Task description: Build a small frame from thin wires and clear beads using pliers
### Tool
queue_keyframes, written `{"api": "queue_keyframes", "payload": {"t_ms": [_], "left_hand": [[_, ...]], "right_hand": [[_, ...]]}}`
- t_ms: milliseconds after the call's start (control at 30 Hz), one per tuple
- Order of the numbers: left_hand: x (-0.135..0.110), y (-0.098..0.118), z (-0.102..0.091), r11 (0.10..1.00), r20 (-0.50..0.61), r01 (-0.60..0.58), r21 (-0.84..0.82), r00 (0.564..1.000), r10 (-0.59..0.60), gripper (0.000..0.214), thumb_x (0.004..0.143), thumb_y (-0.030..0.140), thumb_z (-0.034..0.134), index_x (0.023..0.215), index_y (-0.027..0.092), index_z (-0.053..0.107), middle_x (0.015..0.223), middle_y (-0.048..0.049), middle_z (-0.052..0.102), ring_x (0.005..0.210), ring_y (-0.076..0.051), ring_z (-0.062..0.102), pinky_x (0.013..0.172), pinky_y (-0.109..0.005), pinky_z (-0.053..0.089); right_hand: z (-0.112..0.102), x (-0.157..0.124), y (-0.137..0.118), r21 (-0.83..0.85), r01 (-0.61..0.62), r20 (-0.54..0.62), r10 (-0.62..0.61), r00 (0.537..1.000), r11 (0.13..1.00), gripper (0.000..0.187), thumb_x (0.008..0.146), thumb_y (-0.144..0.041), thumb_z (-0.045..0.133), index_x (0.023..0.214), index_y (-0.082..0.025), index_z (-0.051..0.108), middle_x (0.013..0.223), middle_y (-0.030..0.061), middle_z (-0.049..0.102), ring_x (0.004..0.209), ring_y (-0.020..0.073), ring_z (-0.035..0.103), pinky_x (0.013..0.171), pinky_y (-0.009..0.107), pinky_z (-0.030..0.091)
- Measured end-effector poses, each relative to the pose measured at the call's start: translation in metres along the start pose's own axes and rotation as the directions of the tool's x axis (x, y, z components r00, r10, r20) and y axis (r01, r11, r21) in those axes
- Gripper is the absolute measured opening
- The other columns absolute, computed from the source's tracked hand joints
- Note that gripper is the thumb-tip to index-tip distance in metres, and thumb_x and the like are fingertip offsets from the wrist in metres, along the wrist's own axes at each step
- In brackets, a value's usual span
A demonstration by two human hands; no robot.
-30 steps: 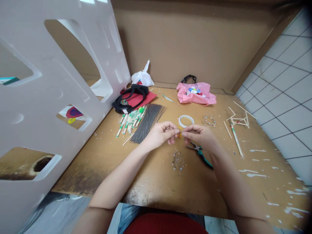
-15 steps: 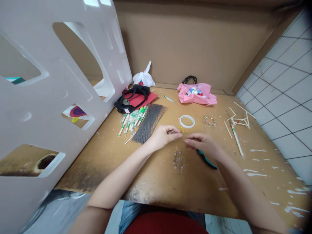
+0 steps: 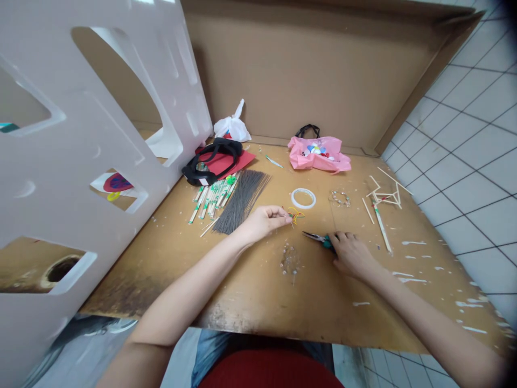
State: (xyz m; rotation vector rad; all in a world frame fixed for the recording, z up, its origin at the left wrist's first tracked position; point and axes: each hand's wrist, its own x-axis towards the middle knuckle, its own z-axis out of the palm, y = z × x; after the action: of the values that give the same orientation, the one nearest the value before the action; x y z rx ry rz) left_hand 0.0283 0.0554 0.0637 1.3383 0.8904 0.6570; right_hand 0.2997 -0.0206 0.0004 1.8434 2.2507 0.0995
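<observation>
My left hand [image 3: 264, 221] is pinched on a small tangle of yellow and green wire [image 3: 296, 215] held just above the wooden table [image 3: 250, 285]. Lower and to the right, my right hand [image 3: 350, 252] rests on the table with its fingers closed over the teal handles of a pair of pliers [image 3: 319, 237]; the pliers' dark jaws point left. A small cluster of clear beads on wire [image 3: 289, 262] lies between my two forearms.
A bundle of thin grey wires [image 3: 242, 200] and green-printed sticks [image 3: 212, 196] lie to the left. A tape ring [image 3: 303, 198], a bead bracelet [image 3: 339, 198], a stick frame [image 3: 383, 196], a pink bag [image 3: 317, 153], a black strap on red paper [image 3: 212, 161] and a white panel [image 3: 81, 140] surround them.
My right hand has left the wire tangle, dropped down to the right and closed on the pliers' handles. My left hand keeps the tangle.
</observation>
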Motion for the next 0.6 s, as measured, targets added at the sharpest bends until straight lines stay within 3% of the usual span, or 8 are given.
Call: {"api": "queue_keyframes", "payload": {"t_ms": [100,233,300,333,433,500,600], "left_hand": [[-0.004,-0.001,-0.003,0.997,0.012,0.038,-0.067,0.999,-0.038,0.029,0.067,0.041,0.07,0.071,0.015,0.058,0.042,0.0105,0.034,0.035,-0.002,0.02,0.039,-0.02,0.01],[-0.006,-0.002,-0.007,0.982,0.057,0.077,-0.173,0.996,-0.068,0.027,0.065,0.037,0.072,0.069,0.015,0.057,0.04,0.0112,0.031,0.034,-0.001,0.018,0.038,-0.019,0.009],[-0.005,-0.002,-0.006,0.97,0.092,0.1,-0.221,0.992,-0.081,0.027,0.065,0.035,0.073,0.068,0.014,0.056,0.04,0.0113,0.03,0.034,0.0,0.018,0.038,-0.018,0.008],[-0.004,-0.001,-0.006,0.963,0.114,0.115,-0.243,0.989,-0.09,0.027,0.065,0.034,0.073,0.068,0.014,0.056,0.041,0.0113,0.03,0.034,0.0,0.017,0.037,-0.018,0.007],[-0.002,0.001,-0.002,0.935,0.195,0.175,-0.307,0.974,-0.118,0.025,0.067,0.031,0.072,0.068,0.012,0.055,0.044,0.0111,0.03,0.035,0.001,0.017,0.037,-0.017,0.006],[-0.001,0.002,-0.001,0.913,0.233,0.213,-0.347,0.963,-0.135,0.024,0.067,0.028,0.072,0.069,0.011,0.055,0.047,0.0106,0.031,0.036,0.002,0.017,0.036,-0.016,0.006],[-0.001,0.002,0.001,0.883,0.266,0.251,-0.396,0.952,-0.151,0.02,0.069,0.023,0.071,0.07,0.011,0.055,0.047,0.0102,0.031,0.036,0.002,0.018,0.035,-0.015,0.006]], "right_hand": [[-0.004,0.009,0.004,-0.005,-0.059,-0.018,0.059,0.998,0.998,0.024,0.074,-0.023,0.05,0.094,-0.014,0.061,0.093,0.0154,0.064,0.087,0.0278,0.06,0.071,0.034,0.042],[-0.014,0.004,0.016,0.207,-0.074,-0.064,0.089,0.994,0.976,0.028,0.072,-0.03,0.053,0.097,-0.017,0.056,0.092,0.009,0.064,0.076,0.0214,0.062,0.062,0.029,0.042],[-0.028,-0.004,0.019,0.263,0.015,-0.186,0.036,0.982,0.965,0.031,0.073,-0.029,0.053,0.102,-0.018,0.055,0.09,0.0067,0.064,0.072,0.0193,0.061,0.063,0.028,0.043],[-0.037,-0.007,0.019,0.23,0.084,-0.292,-0.014,0.956,0.97,0.032,0.074,-0.029,0.053,0.104,-0.018,0.055,0.091,0.007,0.064,0.076,0.0201,0.061,0.066,0.029,0.043],[-0.068,-0.014,0.018,-0.051,0.23,-0.557,-0.218,0.801,0.972,0.034,0.075,-0.033,0.056,0.104,-0.017,0.058,0.089,0.0094,0.064,0.079,0.023,0.058,0.068,0.032,0.042],[-0.086,-0.015,0.016,-0.208,0.215,-0.621,-0.299,0.725,0.954,0.029,0.077,-0.034,0.056,0.1,-0.017,0.06,0.084,0.0088,0.064,0.072,0.0218,0.056,0.063,0.032,0.038],[-0.103,-0.012,0.015,-0.347,0.187,-0.628,-0.376,0.681,0.919,0.025,0.08,-0.035,0.055,0.098,-0.018,0.062,0.081,0.0076,0.064,0.069,0.0205,0.052,0.061,0.032,0.033]]}}
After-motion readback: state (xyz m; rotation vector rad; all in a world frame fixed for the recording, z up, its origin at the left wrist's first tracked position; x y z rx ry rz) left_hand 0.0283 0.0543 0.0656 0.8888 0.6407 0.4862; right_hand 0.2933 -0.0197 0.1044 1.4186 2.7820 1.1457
